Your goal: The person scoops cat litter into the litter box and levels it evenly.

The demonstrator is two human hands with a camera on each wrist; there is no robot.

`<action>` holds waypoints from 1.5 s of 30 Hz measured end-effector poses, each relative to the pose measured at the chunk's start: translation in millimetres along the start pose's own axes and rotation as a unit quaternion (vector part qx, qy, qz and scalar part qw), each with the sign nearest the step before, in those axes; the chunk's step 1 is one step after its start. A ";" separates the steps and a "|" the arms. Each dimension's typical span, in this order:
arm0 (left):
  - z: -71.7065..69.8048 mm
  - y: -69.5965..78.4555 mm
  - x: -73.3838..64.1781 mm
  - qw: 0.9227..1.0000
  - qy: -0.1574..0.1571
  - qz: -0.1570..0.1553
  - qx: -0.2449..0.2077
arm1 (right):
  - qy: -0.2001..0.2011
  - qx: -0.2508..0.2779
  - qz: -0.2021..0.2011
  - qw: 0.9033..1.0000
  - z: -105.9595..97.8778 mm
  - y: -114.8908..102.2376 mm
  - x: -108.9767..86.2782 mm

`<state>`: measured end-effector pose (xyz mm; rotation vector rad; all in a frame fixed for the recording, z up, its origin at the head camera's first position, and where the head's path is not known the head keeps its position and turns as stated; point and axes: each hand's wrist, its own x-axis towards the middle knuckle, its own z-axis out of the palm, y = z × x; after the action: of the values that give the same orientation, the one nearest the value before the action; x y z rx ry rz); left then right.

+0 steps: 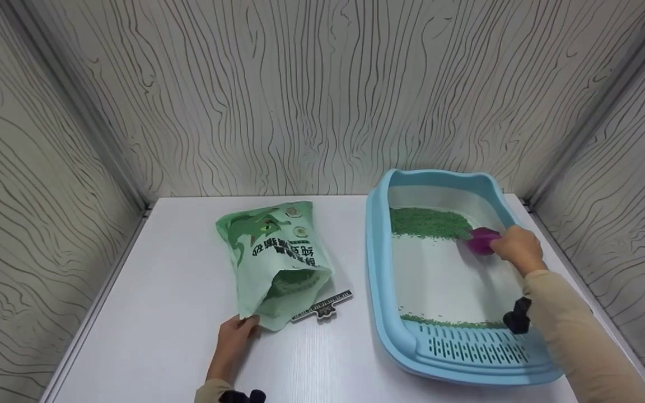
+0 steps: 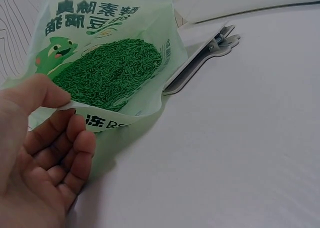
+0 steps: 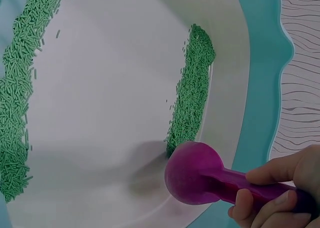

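My right hand (image 1: 519, 249) grips the handle of a purple scoop (image 3: 195, 173) inside the blue litter box (image 1: 379, 268). The scoop's bowl is turned underside up in the right wrist view, at the end of a band of green litter pellets (image 3: 192, 85) along the far wall. With thumb and fingers, my left hand (image 2: 45, 143) pinches the open edge of a pale green litter bag (image 1: 283, 246). The bag lies on the table with its mouth toward me, and green pellets (image 2: 110, 72) show inside it.
Beside the bag mouth lies a clip (image 1: 322, 308) with a dark ruler-like bar. Another line of pellets (image 3: 17, 97) runs along the box's near side, by the slotted front step (image 1: 471, 344). Wood-grain panels (image 1: 300, 101) enclose the white table (image 1: 149, 313) at the back and sides.
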<state>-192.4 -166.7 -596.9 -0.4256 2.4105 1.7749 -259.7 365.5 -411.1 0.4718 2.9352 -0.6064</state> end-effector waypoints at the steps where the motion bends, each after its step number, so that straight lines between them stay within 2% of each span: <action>1: -0.1 -0.1 0.1 1.000 0.000 0.000 -0.001 | -0.001 -0.001 0.005 1.000 -0.3 0.5 0.0; 7: -0.1 -1.0 0.7 1.000 0.002 0.000 0.002 | 0.000 -0.011 0.021 1.000 -2.5 1.3 1.1; 15: -0.3 0.3 -0.6 1.000 -0.003 0.005 -0.012 | 0.013 -0.018 0.016 1.000 -0.2 0.7 1.1; 19: -0.7 0.3 -1.2 1.000 0.001 0.007 -0.006 | 0.011 -0.023 -0.001 1.000 6.1 -7.9 -1.8; 28: 0.1 0.8 -0.8 1.000 0.003 0.001 0.000 | 0.020 -0.035 -0.071 0.997 22.9 -40.8 -8.3; 37: -0.5 2.6 -2.0 1.000 0.000 -0.010 -0.009 | 0.021 -0.044 -0.087 0.995 32.4 -63.0 -9.0; 45: 0.3 0.9 -1.2 1.000 -0.003 0.001 -0.004 | 0.027 -0.043 -0.090 0.995 37.6 -62.3 -9.3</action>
<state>-191.5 -165.9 -595.9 -0.4184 2.4021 1.7858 -269.4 293.4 -420.9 0.2184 3.0620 -0.4903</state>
